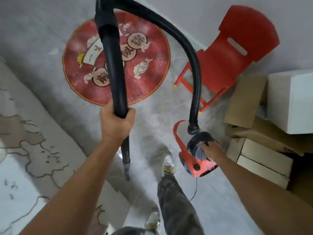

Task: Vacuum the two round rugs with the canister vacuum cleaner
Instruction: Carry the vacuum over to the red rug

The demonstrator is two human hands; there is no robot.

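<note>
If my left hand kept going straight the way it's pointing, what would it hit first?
Probably the rug: the left hand, gripping the wand, points toward its near edge. Depth is unclear; the hand seems raised, so it may pass over the rug.

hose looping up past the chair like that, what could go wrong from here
The hose arcs close by the red chair and could snag it when the left hand swings the wand. The thin cord trails from the canister beside the shoe, so it might trip a step.
</note>
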